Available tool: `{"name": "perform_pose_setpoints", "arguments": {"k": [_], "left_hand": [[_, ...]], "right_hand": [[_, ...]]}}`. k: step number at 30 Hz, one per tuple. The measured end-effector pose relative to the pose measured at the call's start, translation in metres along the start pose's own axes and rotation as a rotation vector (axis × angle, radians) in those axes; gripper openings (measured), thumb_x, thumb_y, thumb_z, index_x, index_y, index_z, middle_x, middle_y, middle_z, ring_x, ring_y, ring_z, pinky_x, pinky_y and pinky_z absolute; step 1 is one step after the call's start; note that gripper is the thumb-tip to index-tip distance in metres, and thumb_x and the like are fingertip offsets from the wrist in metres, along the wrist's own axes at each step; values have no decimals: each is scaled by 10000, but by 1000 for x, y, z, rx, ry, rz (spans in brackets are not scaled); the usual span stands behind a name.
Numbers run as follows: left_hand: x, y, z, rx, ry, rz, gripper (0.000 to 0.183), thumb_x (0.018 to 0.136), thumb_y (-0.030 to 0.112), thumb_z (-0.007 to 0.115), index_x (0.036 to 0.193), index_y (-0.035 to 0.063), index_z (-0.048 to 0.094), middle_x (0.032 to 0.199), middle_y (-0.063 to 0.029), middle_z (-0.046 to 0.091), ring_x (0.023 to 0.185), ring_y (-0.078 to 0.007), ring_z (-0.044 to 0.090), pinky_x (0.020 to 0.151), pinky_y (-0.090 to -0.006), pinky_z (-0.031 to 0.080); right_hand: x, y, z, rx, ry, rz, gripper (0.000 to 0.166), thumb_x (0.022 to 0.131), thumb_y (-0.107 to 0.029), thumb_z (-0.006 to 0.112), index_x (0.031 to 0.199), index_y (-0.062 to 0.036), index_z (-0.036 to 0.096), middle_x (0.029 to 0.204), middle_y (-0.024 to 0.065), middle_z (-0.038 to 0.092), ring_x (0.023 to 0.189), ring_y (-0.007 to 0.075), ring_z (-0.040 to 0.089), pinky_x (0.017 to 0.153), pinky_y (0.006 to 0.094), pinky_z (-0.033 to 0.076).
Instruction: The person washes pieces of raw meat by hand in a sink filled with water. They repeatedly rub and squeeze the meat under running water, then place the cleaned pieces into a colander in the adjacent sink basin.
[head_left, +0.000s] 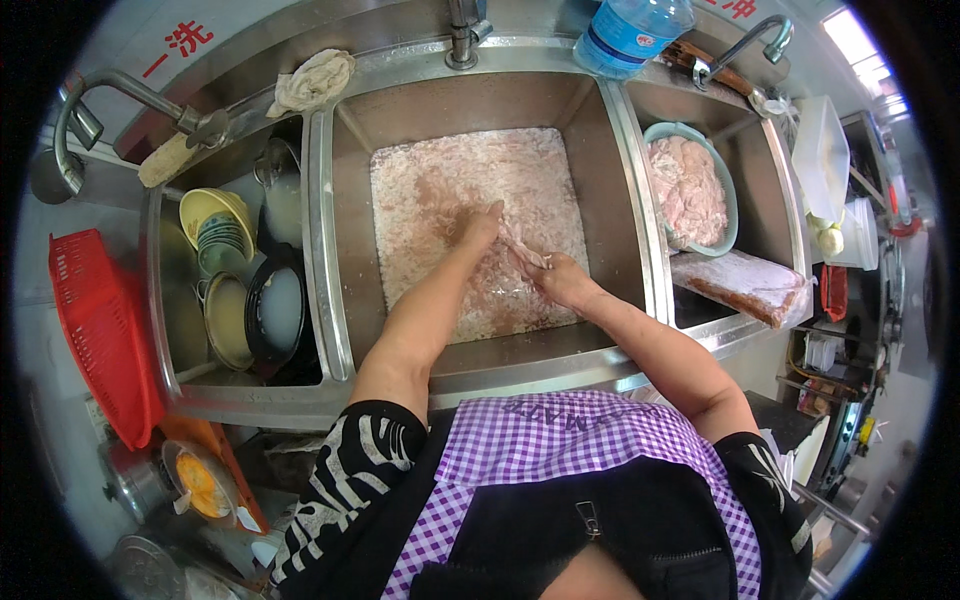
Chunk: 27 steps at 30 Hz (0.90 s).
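Both hands are over the middle basin of a steel sink (626, 187), whose bottom is covered by cloudy pinkish water with many pale shreds (420, 262). A pale, stringy piece of raw meat or offal (523, 246) stretches between the hands. My right hand (561, 280) grips its lower right end. My left hand (481, 225) is at its upper left end, fingertips together; its hold is partly hidden. In the right basin, a light-blue plastic basket (731, 195) holds a heap of similar pale pink pieces (686, 187).
The left basin holds stacked bowls (217, 214) and pots (279, 307). Around the rim are a faucet (461, 37), a rag (313, 79) and a large water bottle (637, 37). A frosted, wrapped slab (742, 281) lies across the right basin. A red plastic basket (105, 337) stands left.
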<state>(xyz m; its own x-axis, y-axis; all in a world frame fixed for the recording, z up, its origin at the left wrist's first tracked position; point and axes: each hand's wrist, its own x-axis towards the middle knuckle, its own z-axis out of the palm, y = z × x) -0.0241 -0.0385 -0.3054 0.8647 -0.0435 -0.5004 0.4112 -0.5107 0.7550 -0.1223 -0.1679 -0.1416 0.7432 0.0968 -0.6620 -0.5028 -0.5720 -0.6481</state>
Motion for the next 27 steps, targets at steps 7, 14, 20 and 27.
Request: {"name": "perform_pose_setpoints", "arguments": {"k": [7,14,20,27], "left_hand": [[34,-32,-84,578,58,67,328,824,294,444,1038,117,619,1049,-162,600,972,-329,564,827,-383,448],[-16,50,-93,668,-61,231,510,800,462,506,1091,46,555,992,-174,621,931,-312,587,816,-381,455],[-67,48,-65,-1014,-907,-326,461,899,423,403,1098,24,523,870,-105,617,737,-196,551,792,-417,456],[-70,60,-100,-1163,-821,116,417,803,56,479,1205,-24,397,1160,-183,509,953,-263,559,841,-422,470]], "right_hand": [[-12,4,-5,382,-78,127,249,913,-261,433,939,-77,599,674,16,522,599,99,439,549,254,375],[14,-18,-14,808,-42,115,320,931,-256,386,762,-48,561,583,-18,440,517,88,332,501,242,303],[7,-38,4,1099,-188,-62,300,944,-261,367,961,-27,554,801,65,569,758,178,555,697,290,454],[35,16,34,345,-5,10,219,849,-177,499,960,-24,609,839,67,618,714,149,539,638,301,427]]}}
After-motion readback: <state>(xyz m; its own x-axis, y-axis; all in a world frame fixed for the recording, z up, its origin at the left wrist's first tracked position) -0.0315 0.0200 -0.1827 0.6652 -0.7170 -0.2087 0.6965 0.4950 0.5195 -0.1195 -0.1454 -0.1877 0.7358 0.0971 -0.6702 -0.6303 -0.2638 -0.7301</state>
